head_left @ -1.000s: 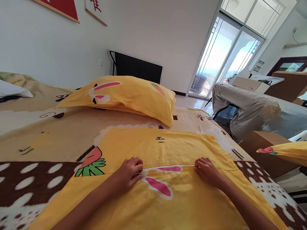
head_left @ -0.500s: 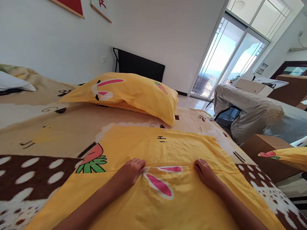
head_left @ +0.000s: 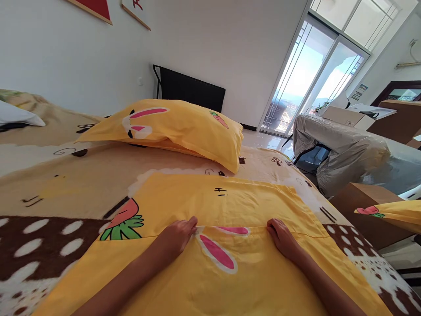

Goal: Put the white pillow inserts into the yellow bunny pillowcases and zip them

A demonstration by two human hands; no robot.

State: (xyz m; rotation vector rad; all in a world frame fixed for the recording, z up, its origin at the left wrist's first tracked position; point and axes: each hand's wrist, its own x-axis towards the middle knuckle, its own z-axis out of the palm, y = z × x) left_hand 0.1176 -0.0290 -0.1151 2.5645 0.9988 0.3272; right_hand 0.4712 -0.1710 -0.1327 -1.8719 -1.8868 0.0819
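Yellow cloth is lying across patterned blanket.
Your left hand and right hand are pinching one edge, each grip closed.

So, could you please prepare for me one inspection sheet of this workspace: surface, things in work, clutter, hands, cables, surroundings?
Surface: patterned blanket, soft-looking, under the cloth.
Things in work: yellow cloth with rabbit-ear print.
Clutter: yellow pillow beyond the cloth; white item at the far left; cardboard box at the right.
Left hand: fingers closed on the cloth's edge, left of the print.
Right hand: fingers closed on the same edge, right of the print.
Cables: thin curved line on the right wall, possibly a cable.
Surroundings: glass door; black panel near the wall.
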